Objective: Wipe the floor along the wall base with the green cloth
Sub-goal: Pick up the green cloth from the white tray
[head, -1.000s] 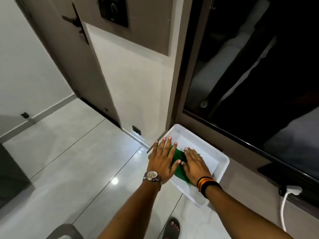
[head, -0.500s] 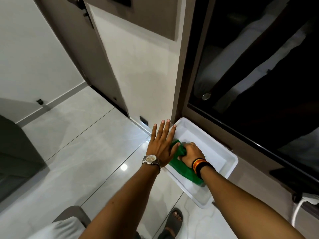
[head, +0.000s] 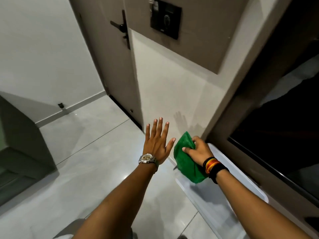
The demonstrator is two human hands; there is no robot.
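Observation:
My right hand (head: 198, 150) grips the green cloth (head: 185, 159), which hangs bunched in the air above the near-left end of the white plastic tub (head: 241, 183). My left hand (head: 157, 144), with a watch on the wrist, hovers to the left of the cloth, fingers spread and holding nothing. Both hands are close to the base of the white wall (head: 172, 94), over the glossy grey tile floor (head: 89, 161).
A brown door (head: 110, 59) with a dark handle stands at the back left. A dark glass panel (head: 279, 128) in a brown frame runs along the right, above the tub. A grey cabinet (head: 20, 149) is at the left. A black switch plate (head: 166, 21) sits high on the wall.
My right hand closed on the cloth and lifted it out of the tub. My left hand came off the cloth and moved left. The view tilted up toward the door.

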